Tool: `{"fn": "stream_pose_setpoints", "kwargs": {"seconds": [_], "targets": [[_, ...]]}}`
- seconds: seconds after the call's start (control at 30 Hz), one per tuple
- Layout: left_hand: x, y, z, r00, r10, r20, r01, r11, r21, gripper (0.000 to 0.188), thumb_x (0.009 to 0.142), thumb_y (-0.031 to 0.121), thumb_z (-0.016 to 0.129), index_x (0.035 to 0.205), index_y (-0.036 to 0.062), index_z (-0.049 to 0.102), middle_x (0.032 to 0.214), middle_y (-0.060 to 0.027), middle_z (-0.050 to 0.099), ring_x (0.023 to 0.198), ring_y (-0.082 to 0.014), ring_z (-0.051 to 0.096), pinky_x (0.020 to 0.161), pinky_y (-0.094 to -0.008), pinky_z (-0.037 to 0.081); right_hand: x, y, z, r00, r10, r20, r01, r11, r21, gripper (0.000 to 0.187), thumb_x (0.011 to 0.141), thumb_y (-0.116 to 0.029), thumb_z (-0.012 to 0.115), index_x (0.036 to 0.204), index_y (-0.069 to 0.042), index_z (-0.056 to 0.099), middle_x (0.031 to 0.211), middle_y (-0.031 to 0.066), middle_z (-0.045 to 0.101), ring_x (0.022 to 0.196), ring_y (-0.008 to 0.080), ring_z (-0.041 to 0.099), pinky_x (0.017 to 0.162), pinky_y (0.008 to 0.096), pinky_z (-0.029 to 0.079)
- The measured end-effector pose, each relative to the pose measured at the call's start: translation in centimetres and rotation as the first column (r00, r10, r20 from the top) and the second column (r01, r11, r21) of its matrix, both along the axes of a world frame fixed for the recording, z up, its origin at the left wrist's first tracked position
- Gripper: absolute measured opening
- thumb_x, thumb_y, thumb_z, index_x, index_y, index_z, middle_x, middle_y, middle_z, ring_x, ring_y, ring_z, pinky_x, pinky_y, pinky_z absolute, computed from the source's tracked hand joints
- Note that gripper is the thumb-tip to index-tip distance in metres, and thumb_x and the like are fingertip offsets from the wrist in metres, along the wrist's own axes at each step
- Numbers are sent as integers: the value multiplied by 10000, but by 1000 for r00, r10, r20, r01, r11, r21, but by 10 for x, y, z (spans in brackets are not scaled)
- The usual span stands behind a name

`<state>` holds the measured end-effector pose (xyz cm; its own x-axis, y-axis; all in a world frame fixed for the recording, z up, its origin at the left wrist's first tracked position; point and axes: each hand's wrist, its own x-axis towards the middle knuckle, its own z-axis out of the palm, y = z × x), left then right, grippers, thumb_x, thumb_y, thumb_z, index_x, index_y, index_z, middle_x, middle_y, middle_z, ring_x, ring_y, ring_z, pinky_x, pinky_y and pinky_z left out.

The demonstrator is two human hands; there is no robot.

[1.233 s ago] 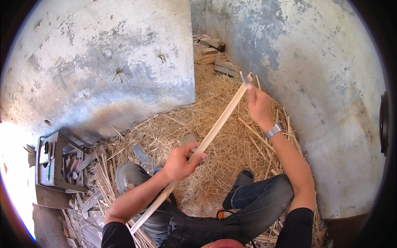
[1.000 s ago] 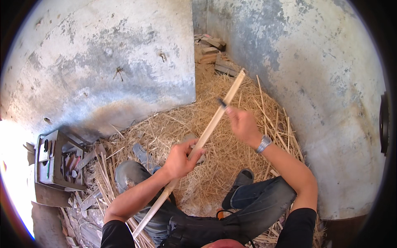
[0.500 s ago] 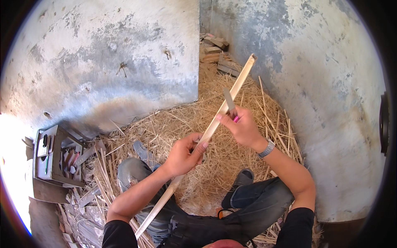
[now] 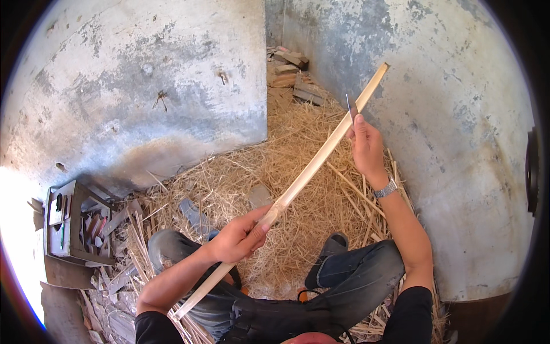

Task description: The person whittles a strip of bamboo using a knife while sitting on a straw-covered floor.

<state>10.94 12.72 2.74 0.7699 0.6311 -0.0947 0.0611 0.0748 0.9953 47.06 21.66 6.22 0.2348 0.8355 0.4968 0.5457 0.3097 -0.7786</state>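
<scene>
A long, pale split bamboo strip (image 4: 315, 165) runs slantwise across the view, from beside my left thigh up to the far right, with a node near my left hand. My left hand (image 4: 238, 236) is closed round it below the middle, thumb on top. My right hand (image 4: 368, 148), wearing a metal-banded watch (image 4: 386, 188), grips a knife whose handle the fingers hide. The knife's flat blade (image 4: 352, 108) lies across the strip near its far end, seen almost edge-on. Whether the blade cuts into the bamboo, I cannot tell.
Loose shavings (image 4: 229, 172) cover the floor round my bent legs. At the left stands a small wooden cabinet (image 4: 71, 223) with tools and scraps. Several bricks (image 4: 292, 63) lie in the far corner. Worn plaster walls (image 4: 189, 74) rise at left and right. Thin strips (image 4: 358, 198) lie at the right.
My right hand and the knife have moved up and right along the bamboo, toward its far end. My left hand has shifted down and left, and the strip's far end swung right.
</scene>
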Motion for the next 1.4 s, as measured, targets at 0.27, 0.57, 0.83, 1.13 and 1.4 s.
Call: {"fn": "stream_pose_setpoints", "kwargs": {"seconds": [0.27, 0.57, 0.83, 1.13, 1.4], "targets": [[13, 4, 10, 974, 177, -143, -163, 981, 106, 514, 1119, 257, 515, 1587, 71, 415, 639, 25, 519, 480, -51, 510, 451, -255, 437, -46, -21, -16, 953, 172, 251, -161, 985, -65, 550, 1129, -366, 433, 820, 5, 694, 462, 66, 445, 390, 184, 424, 415, 372, 298], [21, 14, 3, 944, 311, -111, -299, 947, 115, 517, 1107, 239, 545, 1581, 71, 426, 614, 26, 532, 467, -50, 508, 435, -253, 426, -105, -61, -48, 858, 413, 305, -401, 910, -107, 438, 1106, -332, 491, 1046, -6, 778, 522, 169, 548, 436, 271, 567, 439, 400, 411], [16, 10, 11, 966, 255, -46, -243, 954, 178, 493, 1104, 233, 554, 1552, 46, 467, 626, 28, 524, 483, -47, 494, 450, -252, 405, -43, 5, -10, 969, 74, 237, -49, 993, -106, 559, 1134, -386, 412, 891, -9, 746, 459, 35, 431, 381, 160, 403, 392, 330, 316], [19, 6, 15, 948, 292, -123, -272, 949, 161, 458, 1104, 221, 549, 1519, 33, 509, 624, 23, 532, 481, -41, 501, 454, -244, 431, -70, -6, -23, 951, 93, 296, -99, 995, 4, 501, 1118, -349, 467, 851, 15, 686, 532, 127, 545, 407, 245, 503, 421, 405, 350], [12, 22, 10, 926, 368, -85, -345, 916, 205, 462, 1103, 223, 551, 1529, 48, 503, 599, 23, 533, 466, -50, 505, 437, -264, 422, -117, -40, -37, 861, 365, 354, -390, 921, 0, 484, 1114, -384, 456, 1026, -23, 764, 524, 130, 576, 398, 235, 527, 399, 366, 386]]}}
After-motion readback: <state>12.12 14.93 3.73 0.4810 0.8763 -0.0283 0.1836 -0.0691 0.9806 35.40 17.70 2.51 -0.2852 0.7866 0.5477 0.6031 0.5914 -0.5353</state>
